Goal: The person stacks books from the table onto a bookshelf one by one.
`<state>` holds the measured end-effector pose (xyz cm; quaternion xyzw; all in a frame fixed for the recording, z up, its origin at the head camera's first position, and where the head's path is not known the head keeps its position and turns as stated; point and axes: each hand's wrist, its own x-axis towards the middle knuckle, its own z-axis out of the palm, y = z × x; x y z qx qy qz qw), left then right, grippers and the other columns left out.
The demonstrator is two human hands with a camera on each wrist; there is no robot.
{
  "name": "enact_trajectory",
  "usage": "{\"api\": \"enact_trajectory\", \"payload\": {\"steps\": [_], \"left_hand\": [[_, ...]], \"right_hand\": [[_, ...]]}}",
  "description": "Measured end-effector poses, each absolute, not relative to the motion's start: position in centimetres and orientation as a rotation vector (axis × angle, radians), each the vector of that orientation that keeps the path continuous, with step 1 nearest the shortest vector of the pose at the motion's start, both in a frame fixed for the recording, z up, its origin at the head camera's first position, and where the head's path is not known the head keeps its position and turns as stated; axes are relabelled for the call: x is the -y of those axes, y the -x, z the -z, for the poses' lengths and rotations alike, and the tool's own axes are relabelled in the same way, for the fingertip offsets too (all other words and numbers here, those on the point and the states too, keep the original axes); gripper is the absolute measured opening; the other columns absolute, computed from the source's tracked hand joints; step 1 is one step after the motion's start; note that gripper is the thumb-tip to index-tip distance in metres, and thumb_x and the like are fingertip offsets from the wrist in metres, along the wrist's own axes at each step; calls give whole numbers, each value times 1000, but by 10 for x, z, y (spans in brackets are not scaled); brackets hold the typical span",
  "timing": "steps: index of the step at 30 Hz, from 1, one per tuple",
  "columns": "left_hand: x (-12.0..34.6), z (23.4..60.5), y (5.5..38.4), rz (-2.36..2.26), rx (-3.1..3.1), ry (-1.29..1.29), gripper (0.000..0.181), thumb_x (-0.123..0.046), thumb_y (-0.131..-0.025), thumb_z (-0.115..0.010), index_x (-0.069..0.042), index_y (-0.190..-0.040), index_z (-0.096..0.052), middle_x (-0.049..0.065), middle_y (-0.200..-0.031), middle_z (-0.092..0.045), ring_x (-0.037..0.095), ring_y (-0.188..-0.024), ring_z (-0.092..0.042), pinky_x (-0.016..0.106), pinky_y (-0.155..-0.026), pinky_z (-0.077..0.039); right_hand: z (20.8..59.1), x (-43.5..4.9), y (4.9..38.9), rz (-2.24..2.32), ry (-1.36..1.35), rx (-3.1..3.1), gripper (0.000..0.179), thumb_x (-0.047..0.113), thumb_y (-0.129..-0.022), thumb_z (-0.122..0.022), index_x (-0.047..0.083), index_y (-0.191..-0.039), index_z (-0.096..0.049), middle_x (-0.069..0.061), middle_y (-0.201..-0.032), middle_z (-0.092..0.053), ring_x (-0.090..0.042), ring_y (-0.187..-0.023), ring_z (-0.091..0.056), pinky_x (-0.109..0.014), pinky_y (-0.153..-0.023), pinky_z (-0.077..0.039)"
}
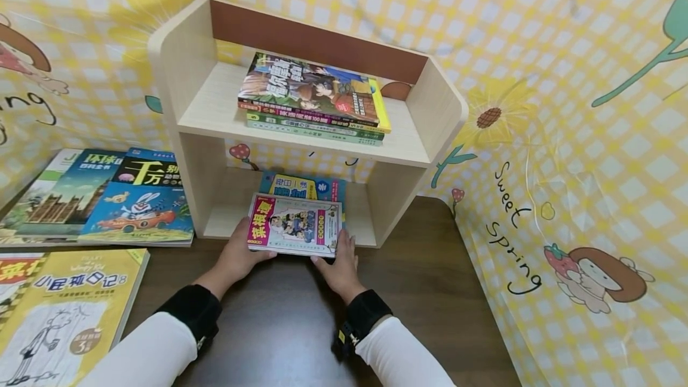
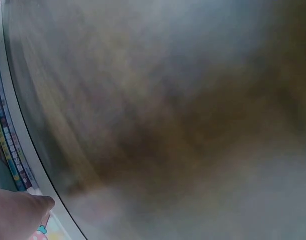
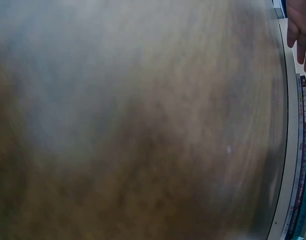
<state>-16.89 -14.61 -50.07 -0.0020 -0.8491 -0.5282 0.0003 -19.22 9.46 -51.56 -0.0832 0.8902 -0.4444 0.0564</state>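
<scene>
Where the left hand [image 1: 235, 254] meets the left edge of a white-and-magenta book [image 1: 295, 226] and the right hand [image 1: 341, 266] meets its right edge, the fingers [image 3: 302, 47] lie mostly straight along its sides, with both thumbs [image 1: 263, 256] reaching inward at its near edge; some of the left fingertips are hidden. That book lies flat, cover up, at the front of the lower compartment of a pale wooden bookshelf [image 1: 185, 70], over a blue book [image 1: 337, 190] that shows farther back in it. Stacked spines [image 3: 303, 155] sit near the bookshelf's lower front edge. Black bands [image 1: 371, 309] circle the wrists in front of the bookshelf, next to white sleeves [image 1: 145, 351].

On the bookshelf's upper level lies a stack of books [image 1: 312, 91], topped by a comic-style cover. Left of the bookshelf, overlapping books [image 1: 70, 196] lie face up; in front of these is a yellow book [image 1: 70, 309] with a drawn figure. A dark brown table [image 1: 269, 327] extends in front of the bookshelf and to its right; yellow checked cloth [image 1: 537, 106] hangs behind it and on its right.
</scene>
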Motion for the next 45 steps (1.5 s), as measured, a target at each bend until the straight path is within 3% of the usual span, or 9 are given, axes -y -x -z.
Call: {"api": "enact_trajectory", "payload": {"steps": [10, 22, 30, 38, 45], "left_hand": [[143, 499, 185, 1594, 2706, 66, 84, -14, -85, -75, 5, -148, -23, 28, -148, -26, 45, -136, -27, 60, -111, -22], [133, 476, 199, 1111, 3025, -171, 94, -28, -83, -77, 15, -145, -19, 36, -146, -27, 52, -131, -29, 59, -109, -27], [134, 481, 212, 1267, 2996, -146, 93, -23, -85, -75, 12, -147, -14, 34, -151, -18, 48, -139, -17, 57, -114, -19], [137, 486, 223, 1210, 2994, -88, 89, -23, -85, -76, 11, -146, -21, 32, -151, -22, 47, -139, -17, 55, -115, -16], [137, 486, 228, 1202, 3020, -126, 91, -22, -86, -75, 10, -148, -16, 32, -152, -18, 47, -141, -14, 54, -115, -15]], "right_hand": [[512, -97, 211, 1178, 259, -2796, 94, 36, -90, -67, -5, -152, -10, -24, -159, -7, -41, -146, 1, -68, -111, -6], [505, -96, 225, 1150, 244, -2818, 89, 35, -91, -67, -7, -151, -16, -26, -157, -12, -40, -146, -3, -69, -110, -5], [506, -96, 231, 1153, 210, -2809, 88, 33, -92, -66, -6, -151, -15, -25, -157, -14, -38, -147, -4, -67, -111, -5], [505, -93, 237, 1154, 197, -2823, 81, 29, -92, -67, -6, -149, -23, -24, -155, -24, -41, -145, -10, -67, -111, -8], [506, -91, 244, 1128, 184, -2850, 78, 27, -91, -68, -7, -148, -26, -24, -154, -27, -41, -145, -14, -68, -110, -11]]}}
